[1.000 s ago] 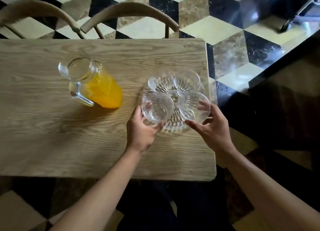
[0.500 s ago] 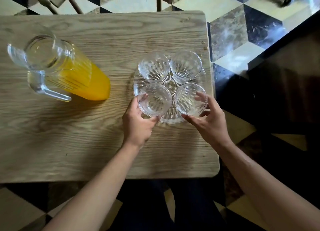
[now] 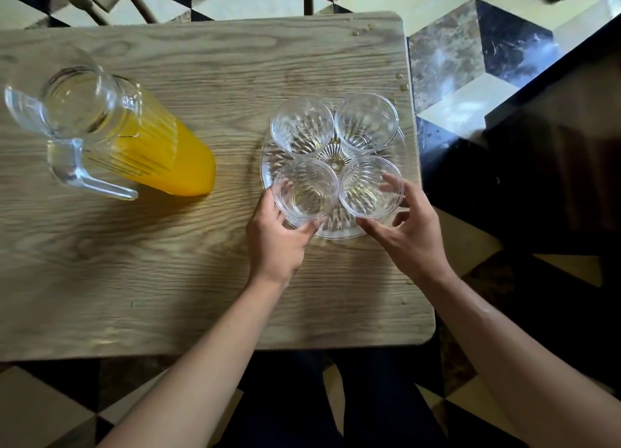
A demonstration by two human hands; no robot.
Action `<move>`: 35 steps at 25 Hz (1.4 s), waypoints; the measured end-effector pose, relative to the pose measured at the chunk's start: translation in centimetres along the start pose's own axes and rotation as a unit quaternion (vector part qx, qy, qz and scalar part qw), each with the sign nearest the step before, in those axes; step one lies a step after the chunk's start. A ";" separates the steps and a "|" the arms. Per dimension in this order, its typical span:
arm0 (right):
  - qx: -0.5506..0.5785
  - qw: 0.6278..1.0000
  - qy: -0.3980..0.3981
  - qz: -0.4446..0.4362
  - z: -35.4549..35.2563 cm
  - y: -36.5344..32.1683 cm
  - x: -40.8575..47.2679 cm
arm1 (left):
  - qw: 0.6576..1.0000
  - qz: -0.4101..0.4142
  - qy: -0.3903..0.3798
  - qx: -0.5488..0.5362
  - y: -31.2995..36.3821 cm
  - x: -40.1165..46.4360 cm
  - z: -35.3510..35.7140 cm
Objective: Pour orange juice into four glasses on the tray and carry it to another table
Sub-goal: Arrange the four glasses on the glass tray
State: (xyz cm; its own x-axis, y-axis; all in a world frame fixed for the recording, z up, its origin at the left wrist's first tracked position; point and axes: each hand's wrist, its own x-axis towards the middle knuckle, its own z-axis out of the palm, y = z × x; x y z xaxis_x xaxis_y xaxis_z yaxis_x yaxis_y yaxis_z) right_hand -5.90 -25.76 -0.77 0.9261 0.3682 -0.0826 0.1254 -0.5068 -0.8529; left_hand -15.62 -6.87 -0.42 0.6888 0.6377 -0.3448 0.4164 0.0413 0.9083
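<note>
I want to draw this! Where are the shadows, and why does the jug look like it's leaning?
Head view: the jug throws a dark shadow toward the near table edge; the wide lens makes it seem tilted; the picture is slightly blurry, and the right floor is very dark.

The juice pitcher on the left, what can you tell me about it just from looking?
The pitcher looks like clear ribbed glass or plastic, tall and roughly cylindrical, with a wide round mouth, a pouring spout at its far-left rim and a clear handle on the side toward the person. Orange juice fills its lower part; the upper part is empty. It stands upright on the wooden table, left of the tray of glasses and apart from it. Neither hand touches it.
</note>
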 end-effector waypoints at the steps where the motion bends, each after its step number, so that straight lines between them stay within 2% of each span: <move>1: -0.001 1.000 0.000 0.004 0.0 0.0 0.0 | 1.000 -0.005 0.001 -0.007 0.1 0.0 0.1; 10: -0.002 1.000 0.012 0.011 0.2 -0.2 -0.2 | 0.999 -0.039 0.019 0.008 -0.4 0.3 0.4; 22: -0.005 1.000 0.014 0.026 0.2 -0.3 0.2 | 1.000 -0.010 0.015 0.001 1.2 -0.3 0.6; 28: -0.011 1.000 0.014 0.026 0.4 -0.1 0.2 | 0.999 0.007 0.030 0.029 0.7 -0.1 0.3; 35: -0.005 0.999 0.004 0.039 0.3 0.2 0.1 | 0.997 -0.003 0.011 0.077 -0.8 0.4 -0.4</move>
State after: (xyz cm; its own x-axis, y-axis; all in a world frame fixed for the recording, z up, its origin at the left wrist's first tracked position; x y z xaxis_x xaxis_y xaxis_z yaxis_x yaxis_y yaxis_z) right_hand -5.89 -25.63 -1.08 0.9357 0.3221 -0.1442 0.0567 -0.5405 -0.8395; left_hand -15.95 -6.34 -1.14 0.6736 0.6541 -0.3442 0.5083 -0.0718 0.8582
